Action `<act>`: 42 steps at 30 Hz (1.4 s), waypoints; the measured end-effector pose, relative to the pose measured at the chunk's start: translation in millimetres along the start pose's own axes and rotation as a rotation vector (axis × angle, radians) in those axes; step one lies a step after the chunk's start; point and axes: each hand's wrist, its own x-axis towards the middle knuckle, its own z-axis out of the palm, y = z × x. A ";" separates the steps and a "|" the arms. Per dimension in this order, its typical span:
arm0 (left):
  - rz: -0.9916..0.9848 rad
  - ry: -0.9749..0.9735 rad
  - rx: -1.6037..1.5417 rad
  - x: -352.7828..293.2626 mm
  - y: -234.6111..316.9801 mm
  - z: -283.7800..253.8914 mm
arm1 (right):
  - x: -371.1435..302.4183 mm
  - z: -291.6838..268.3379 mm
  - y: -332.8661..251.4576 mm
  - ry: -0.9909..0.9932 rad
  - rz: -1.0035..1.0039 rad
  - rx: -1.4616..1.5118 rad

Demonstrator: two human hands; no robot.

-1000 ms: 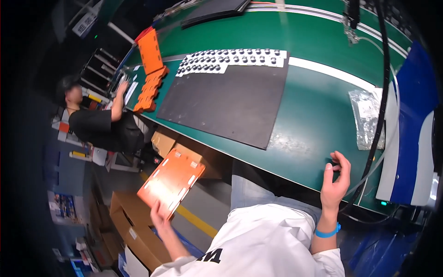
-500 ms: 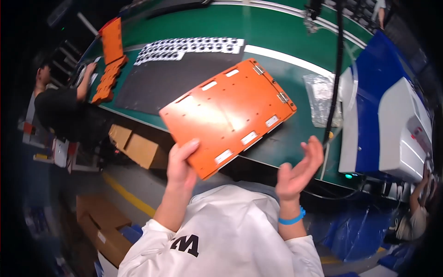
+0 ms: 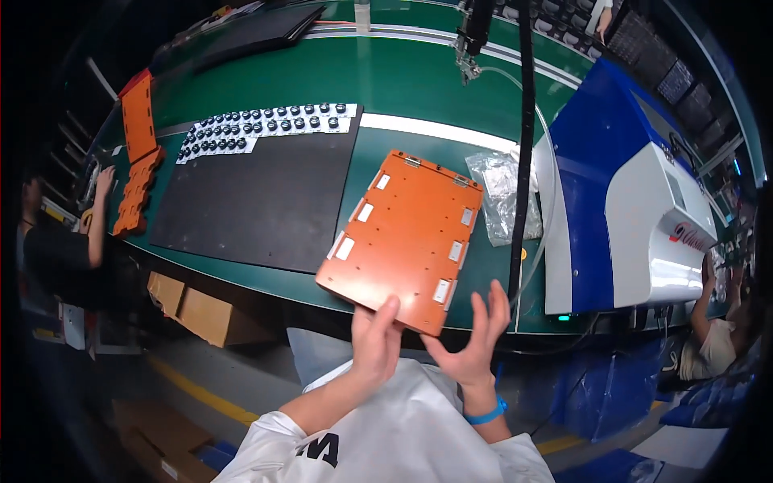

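Observation:
An orange hinged case (image 3: 407, 237), flat and rectangular, lies over the front of the green table with its hinges at the far end. White rectangular inserts line both long sides. My left hand (image 3: 377, 342) grips its near edge, thumb on top and the other fingers hidden beneath. By the near right corner is my right hand (image 3: 477, 342), fingers spread, holding nothing. A blue band circles my right wrist. Left of the case lies a black mat (image 3: 250, 201), with rows of small black round parts (image 3: 298, 122) on white strips along its far side.
A clear plastic bag (image 3: 503, 197) lies right of the case, beside a hanging black cable (image 3: 522, 161). A blue and white machine (image 3: 596, 209) stands at the right. Orange pieces (image 3: 138, 189) and a person in black (image 3: 60, 249) are at the left. Cardboard boxes (image 3: 205, 314) sit below the table edge.
The orange case has turned so its hinged end points away from me, and it now sits lower at the table edge. My right hand has moved closer to its near corner.

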 end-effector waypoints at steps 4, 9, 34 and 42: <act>-0.339 -0.141 -0.060 -4.4 4.9 -6.7 | -4.1 -14.6 18.2 0.055 0.109 -0.100; -0.591 -0.153 -0.098 -0.6 22.1 -5.8 | 3.9 -17.0 18.7 0.031 0.131 -0.198; 0.783 -0.922 1.305 134.0 107.8 31.5 | 53.4 -46.0 3.8 0.009 0.296 0.301; 0.516 -0.855 1.517 263.6 81.5 36.4 | 318.4 17.0 -17.6 0.042 0.334 0.880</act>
